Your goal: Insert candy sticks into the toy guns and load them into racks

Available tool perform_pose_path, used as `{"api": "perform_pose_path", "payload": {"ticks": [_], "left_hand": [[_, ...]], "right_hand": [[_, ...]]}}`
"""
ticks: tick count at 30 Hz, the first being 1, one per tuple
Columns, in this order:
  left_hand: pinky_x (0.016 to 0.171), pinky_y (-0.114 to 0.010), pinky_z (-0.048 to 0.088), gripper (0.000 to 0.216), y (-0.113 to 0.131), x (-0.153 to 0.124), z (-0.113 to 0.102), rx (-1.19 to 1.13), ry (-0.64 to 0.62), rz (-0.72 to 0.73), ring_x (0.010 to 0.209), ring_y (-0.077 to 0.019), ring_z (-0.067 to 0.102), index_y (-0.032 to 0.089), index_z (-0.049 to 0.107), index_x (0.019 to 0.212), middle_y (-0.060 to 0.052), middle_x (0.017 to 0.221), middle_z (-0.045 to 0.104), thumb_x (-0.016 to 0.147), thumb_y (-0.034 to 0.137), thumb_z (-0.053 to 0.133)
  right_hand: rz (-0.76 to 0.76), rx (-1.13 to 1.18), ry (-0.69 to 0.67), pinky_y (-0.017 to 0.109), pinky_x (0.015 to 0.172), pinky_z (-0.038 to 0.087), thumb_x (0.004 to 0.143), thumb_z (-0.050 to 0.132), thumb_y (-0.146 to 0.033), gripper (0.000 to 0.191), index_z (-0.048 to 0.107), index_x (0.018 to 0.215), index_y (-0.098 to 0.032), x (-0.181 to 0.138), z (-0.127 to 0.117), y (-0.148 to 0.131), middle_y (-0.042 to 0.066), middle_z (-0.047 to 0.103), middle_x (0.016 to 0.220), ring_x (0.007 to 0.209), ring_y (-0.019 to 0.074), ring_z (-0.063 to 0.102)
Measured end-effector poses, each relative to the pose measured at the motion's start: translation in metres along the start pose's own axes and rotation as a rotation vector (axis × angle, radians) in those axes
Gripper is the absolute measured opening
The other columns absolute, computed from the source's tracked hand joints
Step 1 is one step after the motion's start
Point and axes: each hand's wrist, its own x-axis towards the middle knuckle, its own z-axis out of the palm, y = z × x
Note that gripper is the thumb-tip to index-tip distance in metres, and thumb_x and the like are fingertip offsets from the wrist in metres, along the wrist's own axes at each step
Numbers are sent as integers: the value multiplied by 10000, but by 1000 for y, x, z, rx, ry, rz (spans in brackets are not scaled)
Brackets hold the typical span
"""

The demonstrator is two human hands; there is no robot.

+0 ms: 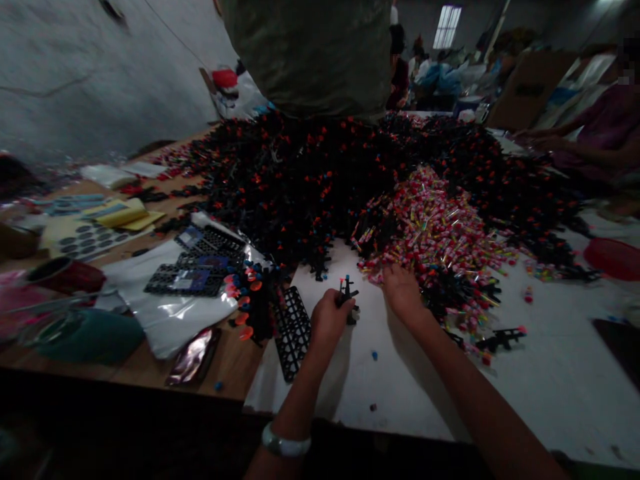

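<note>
A small black toy gun (347, 291) with an orange tip stands up from my left hand (330, 317), whose thumb and fingers close round its lower part. At the near edge of a heap of small, shiny, colourfully wrapped pieces (435, 213), my right hand (401, 292) bends its fingers down and together. Whatever those fingertips hold, if anything, is hidden. Beside my left hand lies a black perforated plastic tray (293, 333). Another black toy gun (503, 339) rests on the white table surface to the right of my right forearm.
A large pile of black toy guns (280, 180) covers the far table. On the left are plastic bags (165, 313), a teal container (90, 335) and sticker sheets (90, 240). A red dish (613, 259) lies at right. A person (600, 130) sits beyond it.
</note>
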Motion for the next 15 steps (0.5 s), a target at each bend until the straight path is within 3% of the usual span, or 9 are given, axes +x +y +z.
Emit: {"api": "perform_pose_path", "payload": {"ticks": [4,8,11,15], "left_hand": [[538,-240,427,338,-4,-25,0,-246,-94,-36,575,-134,573,150,604,840,-28,699,653,693,451,649],[589,-255,491,414,-4,-46,0,-571,-110,-159,639,-141,610,111,634,891,-65,770,681,654,441,716],[593,-287,530,407,0,-58,1,-686,-106,-222,700,-178,647,116,616,921,-82,825,694,661,409,727],[596,-264,533,385,6,-72,5,-681,-175,-205,696,-162,647,129,623,940,-58,819,699,653,355,745]], "right_hand": [[-114,242,48,308,789,440,866,541,-222,97,611,833,-163,-26,-6,9,86,619,910,897,209,569],[-41,574,125,307,728,459,909,425,-235,167,544,1006,-168,-67,-16,2,73,620,903,809,190,589],[-14,730,29,287,690,469,934,386,-288,243,482,1134,-188,-102,-20,-11,62,629,942,788,175,608],[6,821,-79,251,604,452,937,396,-334,171,508,986,-214,-127,-17,-22,0,608,781,666,150,589]]}}
